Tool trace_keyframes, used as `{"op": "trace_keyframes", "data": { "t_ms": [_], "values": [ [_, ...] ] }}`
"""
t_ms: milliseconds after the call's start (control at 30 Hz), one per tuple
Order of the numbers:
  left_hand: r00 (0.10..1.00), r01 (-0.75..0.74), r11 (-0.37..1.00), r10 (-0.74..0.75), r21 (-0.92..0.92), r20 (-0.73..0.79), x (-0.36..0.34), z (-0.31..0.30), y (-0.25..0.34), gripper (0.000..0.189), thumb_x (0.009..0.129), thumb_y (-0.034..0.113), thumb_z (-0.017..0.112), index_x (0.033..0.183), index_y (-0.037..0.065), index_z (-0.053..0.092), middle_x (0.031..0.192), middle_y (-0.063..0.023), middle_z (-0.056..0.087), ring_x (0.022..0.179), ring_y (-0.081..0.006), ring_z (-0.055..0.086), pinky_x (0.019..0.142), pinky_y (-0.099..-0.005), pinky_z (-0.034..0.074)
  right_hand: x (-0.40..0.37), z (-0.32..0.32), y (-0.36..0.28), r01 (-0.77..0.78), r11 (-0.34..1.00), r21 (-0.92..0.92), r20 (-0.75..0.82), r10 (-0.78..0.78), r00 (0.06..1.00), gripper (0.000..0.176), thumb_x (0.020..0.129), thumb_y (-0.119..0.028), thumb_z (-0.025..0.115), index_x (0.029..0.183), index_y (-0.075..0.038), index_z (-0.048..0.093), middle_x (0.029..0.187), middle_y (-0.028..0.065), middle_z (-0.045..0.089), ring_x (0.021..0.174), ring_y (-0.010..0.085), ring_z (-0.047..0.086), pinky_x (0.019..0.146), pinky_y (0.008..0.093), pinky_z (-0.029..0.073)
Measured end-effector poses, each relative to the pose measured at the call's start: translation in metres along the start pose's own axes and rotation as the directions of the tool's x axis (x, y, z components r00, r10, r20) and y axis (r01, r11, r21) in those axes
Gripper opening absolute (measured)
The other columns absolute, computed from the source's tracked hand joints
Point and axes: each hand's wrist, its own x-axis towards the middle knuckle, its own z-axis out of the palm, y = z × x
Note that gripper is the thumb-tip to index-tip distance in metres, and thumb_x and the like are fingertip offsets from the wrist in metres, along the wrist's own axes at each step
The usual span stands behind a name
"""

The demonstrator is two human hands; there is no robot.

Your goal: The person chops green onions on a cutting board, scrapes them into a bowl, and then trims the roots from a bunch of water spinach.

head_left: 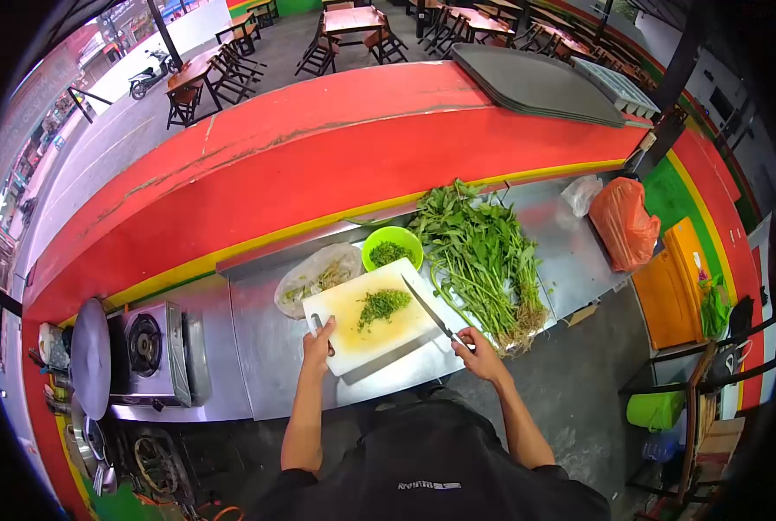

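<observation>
My left hand point(318, 345) is closed round the handle end of a white cutting board point(340, 308), whose surface is stained yellow in the middle. Chopped green herbs point(384, 304) lie in a small heap on the board. In my right hand point(480, 356) is a knife point(436, 317), its blade slanting up and left along the board's right edge. Just behind the board stands a lime-green bowl point(415, 243) with more chopped greens inside. A clear plastic bag point(294, 276) with scraps in it lies at the board's upper left.
Leafy greens with roots point(475, 252) are piled on the steel counter point(266, 347), right of the board. A gas stove point(149, 352) stands at the left. An orange plastic bag point(624, 224) sits at the right end. A red wall point(318, 156) runs behind, with dark trays point(535, 82) on top.
</observation>
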Motion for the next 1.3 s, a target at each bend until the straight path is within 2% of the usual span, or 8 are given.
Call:
{"op": "trace_keyframes", "data": {
  "t_ms": [33, 67, 200, 300, 367, 467, 767, 1300],
  "values": [
    [1.000, -0.003, 1.000, 0.003, -0.002, -0.021, 0.006, 0.002, 0.003, 0.027, 0.091, 0.030, 0.075, 0.087, 0.005, 0.068, 0.064, 0.0014, 0.059, 0.044, -0.0051, 0.045, 0.038, -0.0228, 0.032, 0.004, -0.002, -0.004, 0.026, 1.000, 0.004, 0.010, -0.026, 1.000, 0.027, 0.097, -0.023, 0.066, 0.112, -0.003, 0.053, 0.088, 0.0029, 0.064, 0.071, 0.0084, 0.058, 0.054, 0.0251, 0.044],
    [1.000, -0.008, 1.000, 0.008, -0.021, 0.000, 0.011, 0.004, 0.006, 0.025, 0.091, 0.029, 0.075, 0.087, 0.005, 0.068, 0.065, 0.0005, 0.060, 0.044, -0.0056, 0.046, 0.038, -0.0232, 0.032, 0.005, -0.004, -0.009, 0.003, 1.000, -0.030, 0.000, -0.003, 1.000, 0.032, 0.097, -0.024, 0.067, 0.116, 0.001, 0.058, 0.097, 0.0121, 0.072, 0.088, 0.0188, 0.070, 0.077, 0.0346, 0.054],
    [0.996, -0.091, 0.996, 0.091, -0.022, -0.014, 0.026, 0.018, 0.025, 0.023, 0.090, 0.027, 0.075, 0.087, 0.005, 0.068, 0.067, -0.0006, 0.061, 0.045, -0.0061, 0.047, 0.039, -0.0240, 0.032, 0.013, -0.015, -0.040, 0.046, 0.978, -0.203, 0.138, -0.018, 0.990, 0.033, 0.096, -0.028, 0.066, 0.116, -0.001, 0.061, 0.094, 0.0154, 0.073, 0.091, 0.0259, 0.071, 0.082, 0.0388, 0.055],
    [0.998, -0.059, 0.998, 0.059, 0.020, -0.019, 0.039, 0.023, 0.032, 0.023, 0.090, 0.026, 0.075, 0.086, 0.005, 0.068, 0.067, -0.0008, 0.061, 0.045, -0.0069, 0.047, 0.039, -0.0253, 0.033, 0.032, -0.014, -0.031, 0.207, 0.954, -0.218, 0.214, -0.161, 0.964, 0.032, 0.096, -0.025, 0.067, 0.116, -0.001, 0.060, 0.095, 0.0114, 0.072, 0.076, 0.0149, 0.067, 0.065, 0.0322, 0.053],
    [0.996, -0.079, 0.997, 0.080, 0.013, -0.047, 0.037, 0.028, 0.037, 0.022, 0.089, 0.026, 0.076, 0.086, 0.005, 0.068, 0.066, -0.0009, 0.061, 0.045, -0.0078, 0.047, 0.039, -0.0265, 0.033, 0.041, -0.016, -0.036, 0.206, 0.947, -0.246, 0.245, -0.145, 0.959, 0.033, 0.096, -0.026, 0.067, 0.117, -0.002, 0.062, 0.094, 0.0120, 0.073, 0.080, 0.0175, 0.070, 0.070, 0.0330, 0.055],
    [0.996, -0.081, 0.996, 0.081, 0.026, -0.037, 0.041, 0.030, 0.037, 0.022, 0.089, 0.025, 0.076, 0.086, 0.005, 0.068, 0.066, -0.0010, 0.061, 0.045, -0.0079, 0.047, 0.040, -0.0265, 0.034, 0.053, -0.019, -0.048, 0.208, 0.915, -0.347, 0.291, -0.106, 0.951, 0.037, 0.094, -0.034, 0.067, 0.117, -0.004, 0.065, 0.102, 0.0195, 0.073, 0.091, 0.0350, 0.072, 0.082, 0.0419, 0.055],
    [0.983, -0.020, 1.000, 0.019, -0.003, -0.183, 0.041, 0.034, 0.033, 0.020, 0.087, 0.022, 0.076, 0.090, 0.004, 0.067, 0.071, -0.0027, 0.062, 0.047, -0.0086, 0.047, 0.040, -0.0260, 0.035, 0.093, -0.025, -0.035, 0.289, 0.897, -0.334, 0.298, -0.190, 0.935, 0.036, 0.094, -0.033, 0.067, 0.114, -0.004, 0.068, 0.102, 0.0202, 0.073, 0.092, 0.0351, 0.072, 0.083, 0.0427, 0.056],
    [0.979, -0.077, 0.997, 0.072, -0.016, -0.193, 0.029, 0.038, 0.037, 0.016, 0.090, 0.020, 0.072, 0.091, 0.005, 0.067, 0.067, -0.0012, 0.061, 0.048, -0.0078, 0.048, 0.042, -0.0259, 0.035, 0.145, -0.035, -0.014, 0.285, 0.888, -0.360, 0.299, -0.180, 0.937, 0.038, 0.092, -0.032, 0.067, 0.114, -0.001, 0.069, 0.106, 0.0205, 0.073, 0.097, 0.0353, 0.071, 0.087, 0.0422, 0.056]
  ]
}}
